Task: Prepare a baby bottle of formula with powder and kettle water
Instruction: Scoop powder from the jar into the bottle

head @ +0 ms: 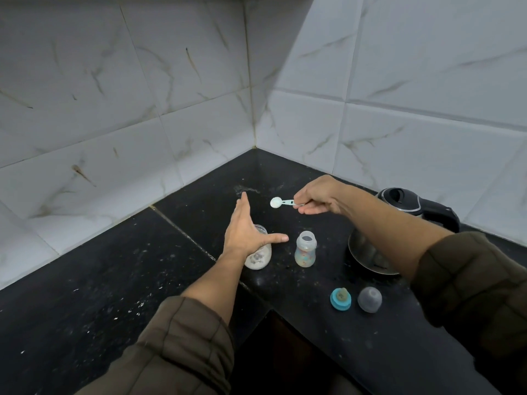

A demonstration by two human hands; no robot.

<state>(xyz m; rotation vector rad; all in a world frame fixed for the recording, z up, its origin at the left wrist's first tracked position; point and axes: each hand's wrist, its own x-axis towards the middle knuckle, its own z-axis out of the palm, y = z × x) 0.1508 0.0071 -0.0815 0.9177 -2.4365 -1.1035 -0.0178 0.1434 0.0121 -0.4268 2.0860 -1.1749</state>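
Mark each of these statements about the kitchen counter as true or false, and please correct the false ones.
1. The right hand holds a measuring scoop filled with white powder. True.
2. The baby bottle has its teat screwed on. False: its mouth is open, and the blue ring with the teat lies apart on the counter.
3. The left hand is open, over the powder jar. True.
4. The kettle stands to the left of the powder jar. False: it stands to the right of the bottle, behind the right forearm.
5. The grey bottle cap sits on the bottle. False: it rests on the counter beside the blue ring.
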